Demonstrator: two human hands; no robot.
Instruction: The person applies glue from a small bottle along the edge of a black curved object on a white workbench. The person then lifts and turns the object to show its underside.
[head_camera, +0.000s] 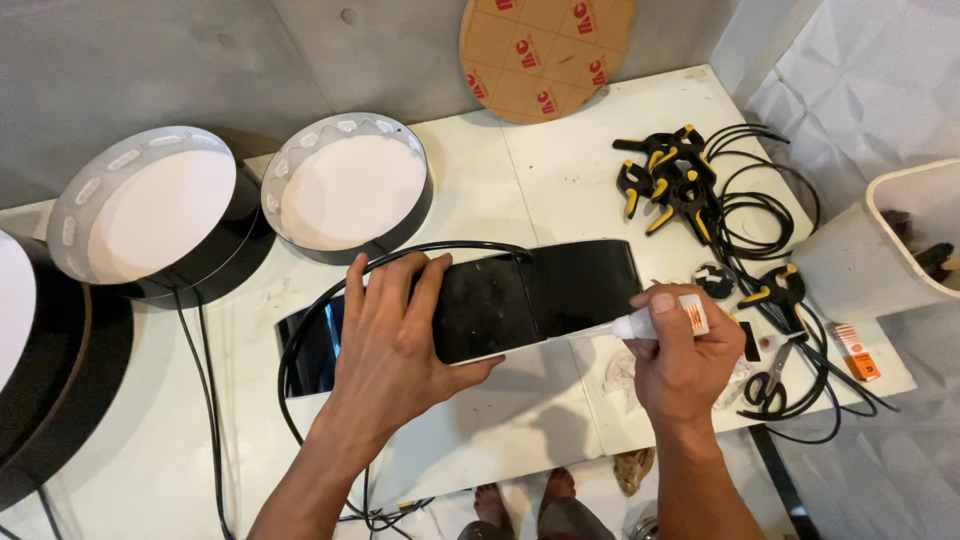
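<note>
**Glue tube held at the edge of a black strip**

The right hand (683, 358), at lower right of centre, is clenched around a small white glue tube (665, 318). The tube's nozzle points left and meets the lower edge of a glossy black strip (530, 293). The left hand (392, 335), at centre frame, lies flat with fingers spread, pressing down on the left portion of the strip; it grasps nothing. The strip lies across the middle of the white table (480, 190), running from left of centre to right of centre. A black cable (300, 335) loops around the strip's left end and over its top edge.

At upper left stand two round black-walled housings with white faces (345, 190) (155, 215). A brown cardboard disc (545, 55) leans against the wall at top centre. At upper right lies a cluster of black-and-yellow spring clamps (668, 180) beside coiled black cable. Scissors (772, 378) lie at right, near the table edge.
</note>
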